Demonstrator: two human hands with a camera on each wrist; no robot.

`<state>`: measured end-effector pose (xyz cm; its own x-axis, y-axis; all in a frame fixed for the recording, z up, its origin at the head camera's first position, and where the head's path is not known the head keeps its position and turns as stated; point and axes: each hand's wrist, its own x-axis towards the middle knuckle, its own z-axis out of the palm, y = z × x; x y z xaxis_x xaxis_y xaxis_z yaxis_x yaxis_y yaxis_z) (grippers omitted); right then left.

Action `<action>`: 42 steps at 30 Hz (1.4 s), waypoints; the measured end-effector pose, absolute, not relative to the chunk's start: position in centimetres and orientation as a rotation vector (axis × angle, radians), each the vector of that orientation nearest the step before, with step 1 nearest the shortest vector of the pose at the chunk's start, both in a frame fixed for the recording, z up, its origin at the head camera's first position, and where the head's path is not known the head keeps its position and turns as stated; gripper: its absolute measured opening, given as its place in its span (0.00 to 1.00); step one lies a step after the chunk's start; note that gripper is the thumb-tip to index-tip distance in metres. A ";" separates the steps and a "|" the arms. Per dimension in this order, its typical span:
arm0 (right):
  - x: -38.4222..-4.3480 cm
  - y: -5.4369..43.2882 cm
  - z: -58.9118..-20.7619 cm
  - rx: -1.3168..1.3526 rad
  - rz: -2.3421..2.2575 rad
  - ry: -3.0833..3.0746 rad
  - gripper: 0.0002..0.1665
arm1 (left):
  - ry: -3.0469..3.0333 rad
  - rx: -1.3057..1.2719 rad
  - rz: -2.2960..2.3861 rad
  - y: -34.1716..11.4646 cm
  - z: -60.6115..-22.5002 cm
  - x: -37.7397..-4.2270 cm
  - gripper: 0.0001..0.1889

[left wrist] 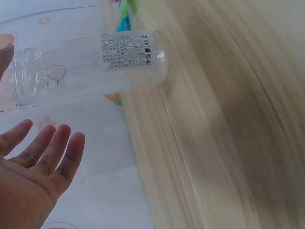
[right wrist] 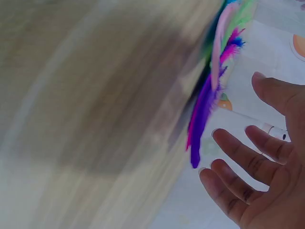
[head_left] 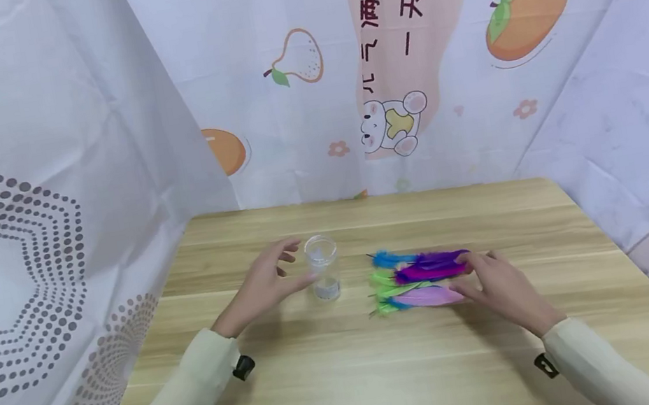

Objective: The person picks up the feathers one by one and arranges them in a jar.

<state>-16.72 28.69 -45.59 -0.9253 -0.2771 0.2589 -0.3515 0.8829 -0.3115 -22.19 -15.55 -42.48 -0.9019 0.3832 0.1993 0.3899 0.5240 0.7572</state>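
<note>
An uncapped clear jar [head_left: 324, 270] stands upright on the wooden table, with a printed label [left wrist: 126, 50] near its base in the left wrist view. Beside it, my left hand [head_left: 264, 284] has its fingers spread and its thumb reaching to the jar's side. To the right of the jar lies a loose bunch of feathers [head_left: 430, 266] in blue, purple, magenta, green and pink. My right hand [head_left: 502, 287] is over their right end, fingertips right at the feathers in the head view. In the right wrist view its fingers [right wrist: 248, 157] are apart, with nothing between them.
Behind the wooden table [head_left: 353, 382] hangs a white printed cloth [head_left: 242, 3] with fruit and a cartoon bear. More cloth hangs along the left side [head_left: 101, 160] and the right side [head_left: 635, 111].
</note>
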 end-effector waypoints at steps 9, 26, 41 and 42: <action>-16.0 29.5 -46.9 0.426 0.567 -2.928 0.23 | -2.713 -0.732 -1.405 -14.7 -42.3 -22.8 0.43; -16.5 28.9 -47.4 0.569 0.437 -2.919 0.15 | -2.705 -0.779 -1.441 -13.8 -43.3 -23.5 0.37; -17.4 29.3 -47.7 0.597 0.546 -2.969 0.08 | -2.673 -0.737 -1.414 -13.1 -43.3 -23.7 0.33; -17.4 29.5 -47.6 0.577 0.571 -2.979 0.08 | -2.674 -0.738 -1.416 -13.0 -43.3 -23.6 0.33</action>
<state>-17.45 29.47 -47.62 -0.9287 -0.3504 0.1215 -0.3705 0.8617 -0.3468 -23.64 -13.01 -43.25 -0.8873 0.3947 0.2386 0.4192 0.4746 0.7739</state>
